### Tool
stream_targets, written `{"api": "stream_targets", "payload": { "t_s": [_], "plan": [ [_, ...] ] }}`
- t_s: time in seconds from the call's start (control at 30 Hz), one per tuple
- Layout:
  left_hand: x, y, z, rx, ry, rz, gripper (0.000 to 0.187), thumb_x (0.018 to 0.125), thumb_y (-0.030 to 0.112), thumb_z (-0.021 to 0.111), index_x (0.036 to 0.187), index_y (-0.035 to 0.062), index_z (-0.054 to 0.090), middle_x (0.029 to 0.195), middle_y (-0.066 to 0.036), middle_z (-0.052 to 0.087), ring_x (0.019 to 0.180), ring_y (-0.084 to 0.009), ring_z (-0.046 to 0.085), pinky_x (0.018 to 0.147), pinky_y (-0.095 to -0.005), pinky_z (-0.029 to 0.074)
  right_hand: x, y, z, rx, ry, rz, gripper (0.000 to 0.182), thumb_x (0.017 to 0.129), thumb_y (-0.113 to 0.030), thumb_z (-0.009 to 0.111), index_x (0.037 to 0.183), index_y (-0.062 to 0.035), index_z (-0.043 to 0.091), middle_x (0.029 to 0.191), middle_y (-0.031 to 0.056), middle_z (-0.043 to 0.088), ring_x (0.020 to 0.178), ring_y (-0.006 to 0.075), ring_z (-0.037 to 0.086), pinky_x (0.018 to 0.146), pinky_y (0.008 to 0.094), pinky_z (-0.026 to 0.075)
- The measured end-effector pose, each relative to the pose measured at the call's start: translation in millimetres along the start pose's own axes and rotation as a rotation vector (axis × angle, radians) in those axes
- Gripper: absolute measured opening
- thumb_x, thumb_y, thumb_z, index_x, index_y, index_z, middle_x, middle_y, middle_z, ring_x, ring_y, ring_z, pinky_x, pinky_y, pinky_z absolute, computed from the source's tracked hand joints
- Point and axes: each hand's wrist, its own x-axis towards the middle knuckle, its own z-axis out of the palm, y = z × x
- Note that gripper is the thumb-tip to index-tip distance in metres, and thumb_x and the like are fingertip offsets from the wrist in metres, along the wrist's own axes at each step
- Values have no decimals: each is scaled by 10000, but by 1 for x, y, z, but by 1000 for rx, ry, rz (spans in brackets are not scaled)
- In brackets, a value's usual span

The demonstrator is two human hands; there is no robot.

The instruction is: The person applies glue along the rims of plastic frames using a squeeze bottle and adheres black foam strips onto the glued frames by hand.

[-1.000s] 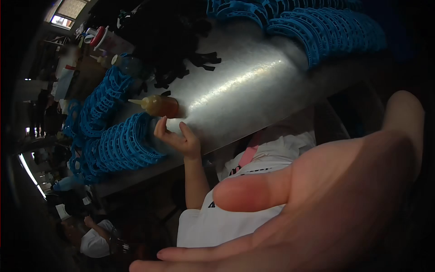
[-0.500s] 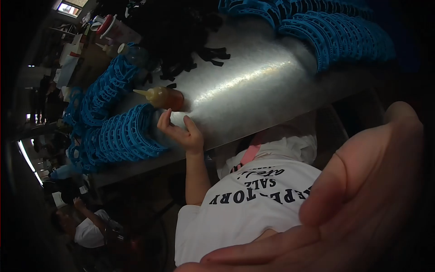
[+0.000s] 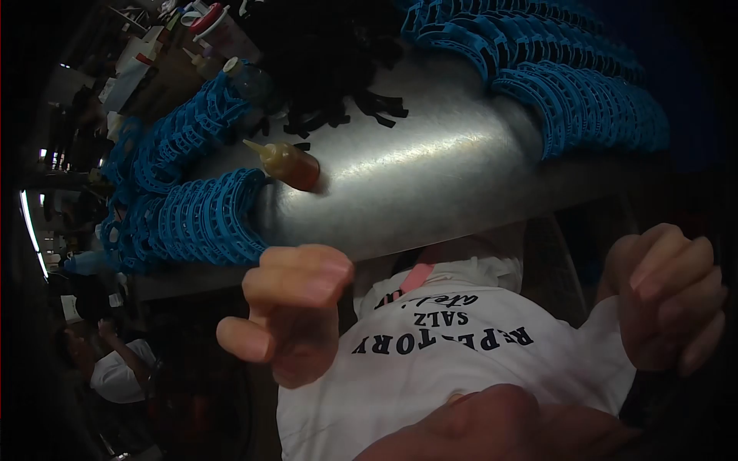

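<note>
The metal surface [image 3: 430, 165] takes the top half of the view. Long rows of blue parts [image 3: 584, 92] lie along its far right side, and more blue parts are stacked at its left end, the nearest stack [image 3: 204, 223] at the near edge. Below the surface is the person's own white shirt [image 3: 438, 361] with dark letters.

The left hand [image 3: 292, 323] has changed most. 1 second ago it rested open at the near edge, just beside the bottle [image 3: 288, 164]. Now it is pulled back off the surface and close to the camera, with the fingers [image 3: 307, 273] curled into a loose fist and nothing visible in them. The right hand [image 3: 669, 303] was spread wide before the lens. It is now lower, at the right side of the shirt, with its fingers bent. I cannot tell if they grip anything.

So both hands are away from the work, I think. The bottle lies on its side, untouched, near the left stack. Small black pieces [image 3: 369, 104] lie behind it. A co-worker's white sleeve [image 3: 115, 373] shows at the lower left.
</note>
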Motion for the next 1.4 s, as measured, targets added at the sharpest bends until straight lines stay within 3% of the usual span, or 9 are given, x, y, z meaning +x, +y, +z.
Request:
{"api": "stream_targets", "payload": {
  "t_s": [0.17,0.33,0.6,0.7,0.83,1.03,1.23,1.33,1.4],
  "plan": [
    [57,49,45,-438,-23,-479,380,928,215,490,1301,165,437,1081,-65,528,1025,-180,503,884,-323,450,7,-8,2,18,-13,-222,163,897,-145,525,1037,-169,607,1045,-6,585,1020,123,523,840,261,476],
    [59,26,36,-644,-13,337,320,902,96,535,1217,152,538,1229,-8,539,1091,-153,489,954,-289,370,5,-16,17,97,56,-436,214,885,-107,526,1091,-139,572,1097,19,556,1043,145,502,869,287,459],
    [55,48,27,-627,-225,500,398,877,86,560,1270,97,495,1317,-40,484,1185,-174,444,1015,-378,343,9,-14,30,240,95,-844,317,866,-45,527,1178,-92,517,1181,58,510,1081,181,469,916,330,432],
    [47,53,36,-371,-17,938,472,894,102,543,1348,84,414,1442,-104,338,1330,-220,292,1089,-448,247,9,-24,34,129,118,-926,284,870,-99,526,1153,-87,524,1147,69,520,1034,183,478,885,332,435],
    [34,75,22,-279,-362,783,515,926,179,521,1404,110,341,1482,-121,253,1388,-302,147,1129,-486,121,9,-39,40,-99,181,-1067,258,879,-205,525,1103,-79,540,1081,91,539,939,187,494,824,336,443],
    [15,60,31,24,-233,1115,353,884,81,493,1225,24,422,1289,-133,373,1245,-293,276,1050,-459,228,5,-51,45,-363,260,-1269,313,889,-339,523,1040,-68,559,998,118,564,822,191,514,747,342,453],
    [-16,36,53,570,-134,1506,192,833,-37,461,1010,-78,519,1058,-149,517,1073,-282,430,954,-425,357,-19,-29,22,-268,191,-1416,316,896,-332,511,1051,-61,561,1066,112,564,997,206,482,963,437,347],
    [-25,-13,37,261,-149,1493,153,872,121,545,990,33,585,890,-62,565,838,-186,568,753,-277,512,-90,3,-52,-136,232,-1393,310,908,-325,485,1034,-54,568,1051,111,571,1003,211,489,980,444,344],
    [-49,-39,23,454,-232,1111,33,817,68,617,845,52,623,879,-43,559,784,-141,573,741,-219,485,-94,67,-68,-173,266,-1178,315,928,-314,437,997,-43,582,998,109,584,956,216,513,943,427,371]
  ]
}}
